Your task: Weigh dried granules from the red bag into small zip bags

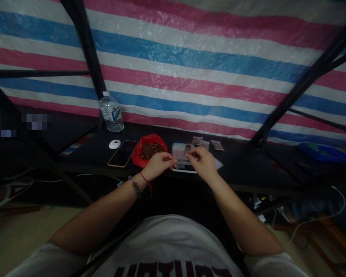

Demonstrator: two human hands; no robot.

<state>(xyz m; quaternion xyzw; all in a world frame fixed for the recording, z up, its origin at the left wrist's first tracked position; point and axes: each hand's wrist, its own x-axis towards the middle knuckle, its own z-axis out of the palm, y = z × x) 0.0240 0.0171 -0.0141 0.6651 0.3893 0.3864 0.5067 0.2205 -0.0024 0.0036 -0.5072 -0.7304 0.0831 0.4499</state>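
My left hand (162,164) is at the near left edge of a small flat scale (179,147), its fingertips pinched together on something too small to make out. Over the scale's right side is my right hand (201,161), thumb and forefinger closed at a small clear bag (188,147) with a little brown matter in it. Left of the scale, a red plastic bag (137,154) lies open around brown pieces (152,149). Behind my right hand are several small filled bags (197,141), and another one (217,145) lies to their right.
A phone (122,153), a white round object (114,144) and a clear bottle (112,112) stand or lie at the left of the black table (242,165). Dark metal posts (89,48) frame a striped sheet behind. A blue item (324,151) is far right.
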